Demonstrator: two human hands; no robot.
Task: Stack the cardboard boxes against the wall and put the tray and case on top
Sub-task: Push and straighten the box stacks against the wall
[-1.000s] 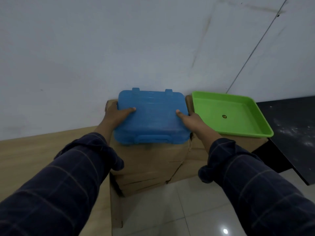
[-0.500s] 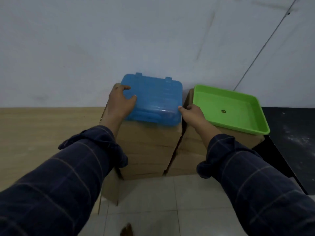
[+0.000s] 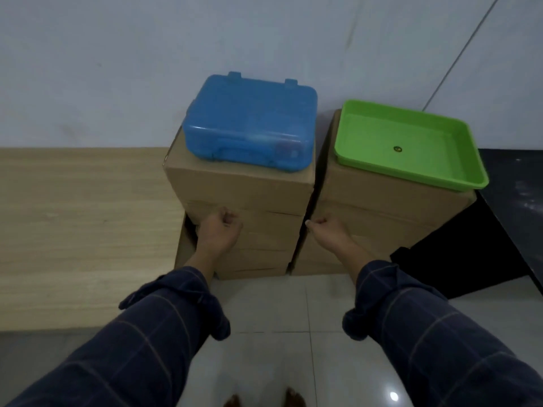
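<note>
Now released: blue case lying flat on top of the left stack of cardboard boxes, handle side facing outward, hinge side toward the wall. Half a second back, both hands on the case; now both dropped away from it and down in front of the stacks. Left hand loosely curled, holding nothing, close against the front face of the left stack — contact with the cardboard not confirmable. Right hand likewise loosely curled and empty, at the gap right of that stack. Green tray seated on the right stack, just right of the case, its right corner overhanging the box edge slightly.

Judgement: both stacks against the wall, case and tray on top — task complete or nearly so; only squaring-up possibly left.

Limits of view: rear edges of both stacks hidden behind case and tray, so true contact with the wall not verifiable. Number of boxes per stack unclear — seams faint. Small dark mark in the tray not identifiable. Dark object right of the tray stack cut off by the frame.
</note>
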